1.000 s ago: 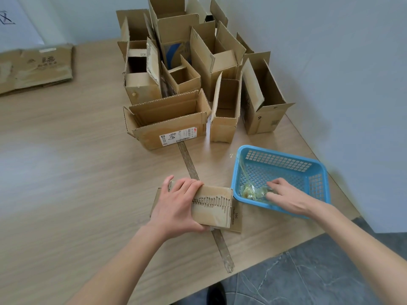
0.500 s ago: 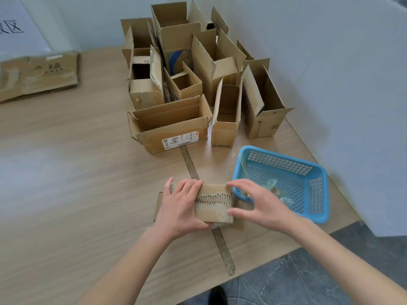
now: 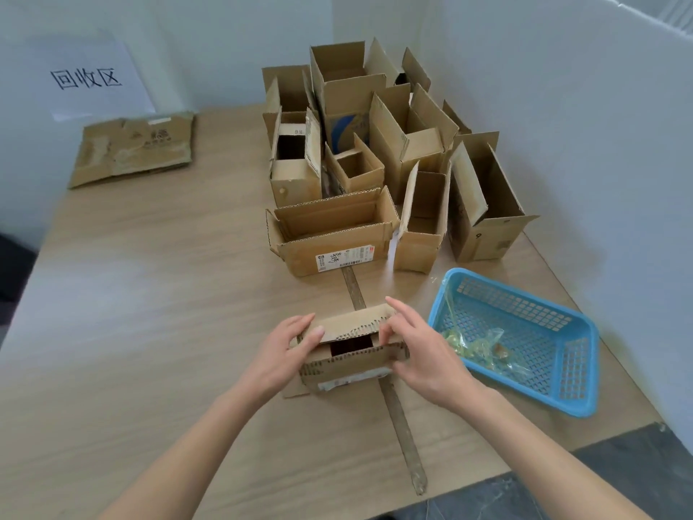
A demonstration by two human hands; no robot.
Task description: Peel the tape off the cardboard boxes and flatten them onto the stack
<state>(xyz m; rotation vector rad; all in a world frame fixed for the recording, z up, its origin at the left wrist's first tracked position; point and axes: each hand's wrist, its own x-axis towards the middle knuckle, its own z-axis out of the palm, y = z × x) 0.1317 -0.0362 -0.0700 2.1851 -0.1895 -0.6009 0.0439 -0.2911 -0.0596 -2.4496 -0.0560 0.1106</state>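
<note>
— Fingers first: my left hand point(image 3: 279, 356) curls round the left end of the small box point(image 3: 350, 350), thumb on the upper flap, the rest wrapped against the side. It has a firm hold.

— And the other?

— My right hand point(image 3: 420, 352) sits at the right end, fingers loosely bent, tips on the rear flap and thumb near the front edge. It grips the box too, more lightly.

— So where does the box lie from your fingers?

— Directly between them, on the table point(image 3: 150, 313) just in front of me, its long axis running left to right. Both hands are equally near, one per end. Its top gapes open, dark inside, with a pale strip of label or tape on the front face. I judge pressing the ends slantwise would collapse it.

— What differs from a moment ago?

— Half a second back the box lay flatter under my left palm and my right hand was only arriving at its edge; a second back that hand was in the blue basket point(image 3: 570, 392) with the peeled tape point(image 3: 476, 345). Now the flaps stand apart.

— And the stack?

— Flattened stack point(image 3: 137, 152) lies well apart, far left, by the wall. Standing boxes point(image 3: 375, 163) wait behind.
</note>
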